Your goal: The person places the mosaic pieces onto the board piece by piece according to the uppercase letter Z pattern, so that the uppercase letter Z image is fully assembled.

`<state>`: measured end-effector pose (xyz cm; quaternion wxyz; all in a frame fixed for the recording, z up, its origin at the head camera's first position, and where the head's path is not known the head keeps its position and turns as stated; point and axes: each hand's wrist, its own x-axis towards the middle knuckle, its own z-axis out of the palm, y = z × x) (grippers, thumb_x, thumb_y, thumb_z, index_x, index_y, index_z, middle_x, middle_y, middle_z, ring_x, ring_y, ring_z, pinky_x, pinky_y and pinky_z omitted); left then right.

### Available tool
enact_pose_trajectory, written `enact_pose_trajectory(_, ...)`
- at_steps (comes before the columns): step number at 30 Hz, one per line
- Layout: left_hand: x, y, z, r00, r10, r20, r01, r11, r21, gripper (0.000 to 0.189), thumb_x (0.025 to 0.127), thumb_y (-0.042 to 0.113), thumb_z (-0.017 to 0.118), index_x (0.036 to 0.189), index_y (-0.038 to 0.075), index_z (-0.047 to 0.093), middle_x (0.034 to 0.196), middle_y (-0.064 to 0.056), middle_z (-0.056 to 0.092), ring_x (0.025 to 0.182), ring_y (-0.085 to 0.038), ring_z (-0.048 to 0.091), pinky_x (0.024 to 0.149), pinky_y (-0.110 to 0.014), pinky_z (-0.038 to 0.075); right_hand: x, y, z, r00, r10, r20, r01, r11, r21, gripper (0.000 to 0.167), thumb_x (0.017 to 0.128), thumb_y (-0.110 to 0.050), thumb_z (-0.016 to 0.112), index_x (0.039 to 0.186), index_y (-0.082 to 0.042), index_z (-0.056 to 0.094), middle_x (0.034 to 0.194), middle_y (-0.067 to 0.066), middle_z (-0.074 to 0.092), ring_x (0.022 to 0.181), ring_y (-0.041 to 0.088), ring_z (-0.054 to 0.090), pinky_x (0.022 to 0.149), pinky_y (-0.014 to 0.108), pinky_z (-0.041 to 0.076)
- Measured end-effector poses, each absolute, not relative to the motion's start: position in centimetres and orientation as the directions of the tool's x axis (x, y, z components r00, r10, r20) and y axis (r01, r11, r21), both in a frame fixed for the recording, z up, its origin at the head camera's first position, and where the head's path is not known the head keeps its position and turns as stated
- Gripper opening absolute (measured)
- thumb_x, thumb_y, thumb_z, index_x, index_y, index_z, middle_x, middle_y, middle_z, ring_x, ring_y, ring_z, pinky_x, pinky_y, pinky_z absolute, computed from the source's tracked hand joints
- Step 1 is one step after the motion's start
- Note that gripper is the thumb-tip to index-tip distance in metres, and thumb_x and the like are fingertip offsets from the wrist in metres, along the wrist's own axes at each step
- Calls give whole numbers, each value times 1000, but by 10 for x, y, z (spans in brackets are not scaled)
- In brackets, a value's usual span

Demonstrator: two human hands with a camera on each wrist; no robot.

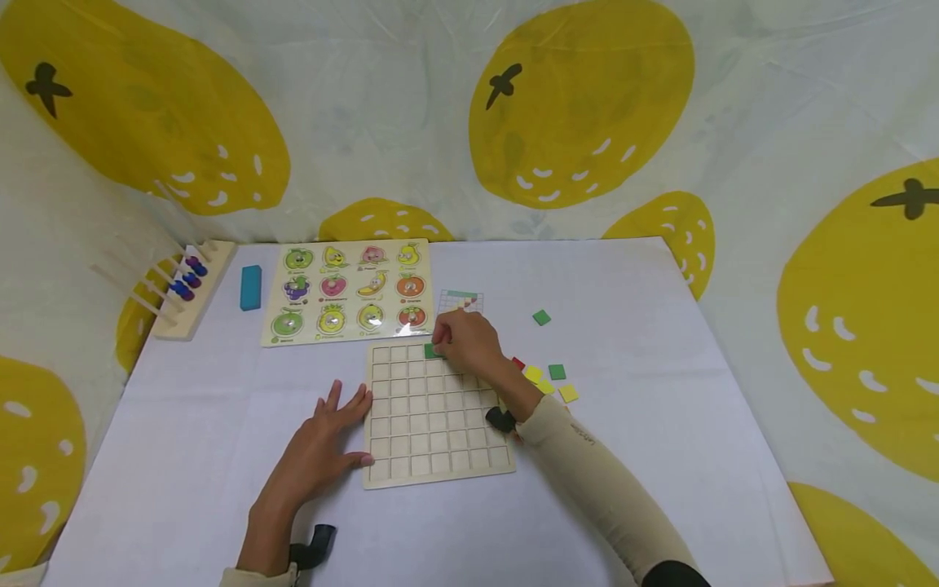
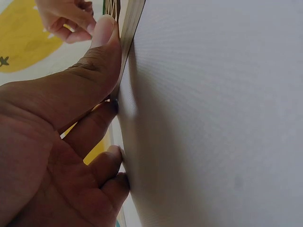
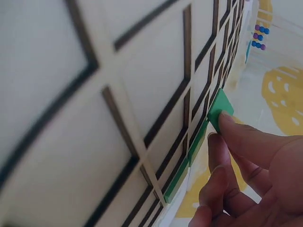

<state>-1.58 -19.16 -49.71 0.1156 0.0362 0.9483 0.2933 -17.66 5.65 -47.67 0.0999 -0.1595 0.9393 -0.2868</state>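
Note:
A wooden grid board (image 1: pixel 418 424) with shallow square cells lies on the table. My right hand (image 1: pixel 469 342) is over its far row, pinching a green square tile (image 3: pixel 220 106) between thumb and fingers. The tile is tilted, its edge close to a cell. Two more green tiles, one (image 3: pixel 197 146) beside another (image 3: pixel 176 182), sit along the same row in the right wrist view; the hand hides them in the head view. My left hand (image 1: pixel 319 448) rests at the board's left side with fingers spread, thumb (image 2: pixel 104 35) against the edge.
Loose green, yellow and red tiles (image 1: pixel 568 394) lie right of the board, one green tile (image 1: pixel 541 317) farther back. A small printed grid card (image 1: pixel 473 298) sits behind the board. Farther left are a fruit puzzle board (image 1: pixel 352 310), a teal block (image 1: pixel 251 288) and a peg rack (image 1: pixel 176 326) with beads.

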Motion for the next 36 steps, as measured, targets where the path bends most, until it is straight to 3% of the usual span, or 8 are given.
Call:
enact_pose_trajectory(4, -15, -191, -497, -969, 139, -207, -2, 827, 562, 108, 67, 25, 100, 160, 20, 46, 168, -2, 39, 161, -52, 18, 117, -78, 28, -177, 56, -478, -929, -357, -98, -255, 808, -531, 19, 92, -16, 84, 81, -21, 68, 74, -3, 63, 72, 16, 58, 64, 29, 42)
enact_pose_trajectory(10, -16, -191, -497, -968, 144, -204, 4, 827, 563, 107, 68, 24, 100, 160, 19, 46, 167, -2, 39, 162, -49, 17, 119, -76, 27, -177, 66, -478, -935, -349, -67, -250, 781, -572, 14, 89, -13, 86, 89, -18, 72, 80, -3, 66, 77, 17, 61, 70, 32, 48)
enact_pose_trajectory(15, -15, -192, -497, -969, 143, -202, 4, 826, 564, 108, 67, 24, 100, 160, 19, 46, 168, -2, 39, 162, -51, 17, 119, -77, 27, -184, 89, -482, -945, -325, -41, -232, 752, -618, 15, 88, -13, 86, 98, -17, 76, 88, -1, 71, 82, 18, 64, 76, 35, 52)
enact_pose_trajectory(21, -15, -192, -496, -969, 154, -191, 20, 825, 565, 107, 67, 24, 100, 159, 17, 47, 167, -2, 40, 163, -48, 17, 120, -75, 26, -195, 130, -485, -963, -266, -39, -181, 751, -635, 17, 91, -13, 82, 107, -16, 76, 97, 3, 73, 84, 22, 65, 73, 36, 53)
enact_pose_trajectory(30, -15, -192, -496, -970, 155, -189, 18, 815, 579, 107, 67, 22, 100, 159, 17, 47, 167, -3, 40, 164, -46, 16, 122, -74, 24, -211, 183, -478, -985, -168, -48, -108, 800, -591, 19, 93, -12, 81, 111, -13, 78, 103, 9, 74, 91, 29, 63, 85, 42, 53)
enact_pose_trajectory(36, -14, -193, -498, -970, 160, -183, 23, 811, 585, 107, 67, 22, 100, 160, 17, 47, 167, -2, 40, 164, -46, 16, 123, -74, 24, -219, 208, -480, -989, -113, -99, -41, 836, -547, 23, 94, -13, 80, 117, -15, 76, 112, 12, 72, 98, 31, 61, 83, 43, 55)
